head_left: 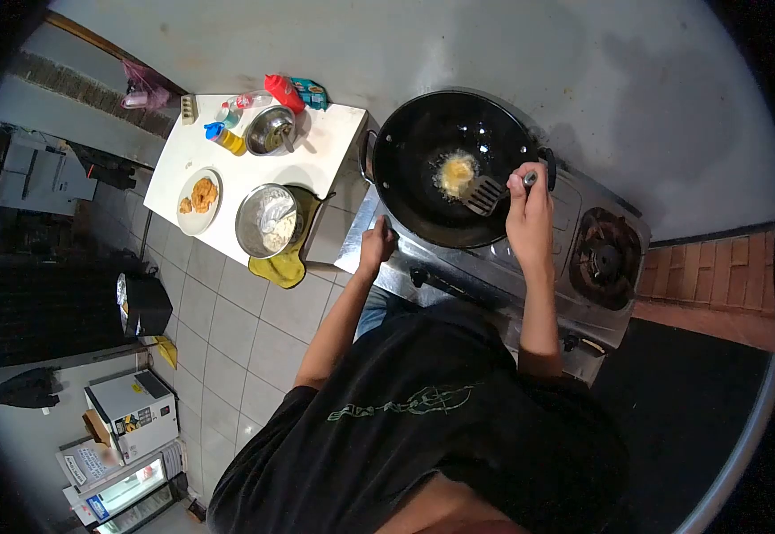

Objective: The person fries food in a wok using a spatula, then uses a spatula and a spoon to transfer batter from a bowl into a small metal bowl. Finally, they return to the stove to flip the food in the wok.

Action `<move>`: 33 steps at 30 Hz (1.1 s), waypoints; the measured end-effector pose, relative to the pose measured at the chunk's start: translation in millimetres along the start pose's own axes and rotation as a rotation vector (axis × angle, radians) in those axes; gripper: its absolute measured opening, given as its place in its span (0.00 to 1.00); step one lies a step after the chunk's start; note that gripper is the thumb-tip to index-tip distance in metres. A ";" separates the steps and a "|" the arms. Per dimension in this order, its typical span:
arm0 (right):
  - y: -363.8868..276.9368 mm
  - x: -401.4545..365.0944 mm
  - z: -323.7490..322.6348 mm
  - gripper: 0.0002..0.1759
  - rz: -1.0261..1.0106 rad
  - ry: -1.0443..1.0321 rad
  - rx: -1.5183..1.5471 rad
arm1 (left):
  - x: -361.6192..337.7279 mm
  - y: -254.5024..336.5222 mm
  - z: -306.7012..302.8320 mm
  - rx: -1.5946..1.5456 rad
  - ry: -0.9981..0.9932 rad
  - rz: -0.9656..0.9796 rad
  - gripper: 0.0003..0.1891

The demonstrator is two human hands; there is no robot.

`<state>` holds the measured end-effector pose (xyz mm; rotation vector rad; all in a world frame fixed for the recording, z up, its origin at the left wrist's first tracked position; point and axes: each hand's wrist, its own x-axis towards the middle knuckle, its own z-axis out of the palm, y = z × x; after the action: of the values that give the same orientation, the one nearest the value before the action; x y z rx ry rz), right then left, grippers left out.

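Observation:
A black wok (414, 205) sits on the stove, with one golden piece of food (457, 173) bubbling in oil in it. My right hand (531, 212) is closed around the handle of a slotted spatula (483, 196), above the wok's right side. The spatula's blade is at the lower right edge of the food. My left hand (377, 246) is at the stove's left front corner, just below the wok's rim, with its fingers curled; what they hold, if anything, is hidden.
A white table (334, 133) at the left bears a bowl of flour (267, 222), a plate of fried pieces (200, 200), a steel bowl (271, 131), bottles and a yellow cloth (280, 269). Right of the wok is a second burner (604, 258). A black bin (145, 305) stands farther left.

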<state>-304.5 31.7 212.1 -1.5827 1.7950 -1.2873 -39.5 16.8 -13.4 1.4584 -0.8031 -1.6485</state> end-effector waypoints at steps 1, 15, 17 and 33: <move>2.1 0.2 0.9 0.08 0.000 0.000 -0.001 | -0.4 0.2 0.7 0.000 0.000 -0.001 0.30; 0.1 -1.2 0.0 0.09 -0.029 0.012 -0.034 | -3.8 2.2 4.2 -0.013 0.038 0.005 0.29; -0.3 -1.9 -0.5 0.09 -0.034 0.015 -0.020 | -2.2 1.1 3.3 -0.019 0.029 0.003 0.30; 1.2 -2.7 1.0 0.10 -0.061 0.046 0.048 | -0.3 -0.1 1.0 0.010 0.005 -0.012 0.29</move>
<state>-303.7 33.7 209.9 -1.6050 1.7420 -1.3951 -40.5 17.1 -13.2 1.4766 -0.8020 -1.6514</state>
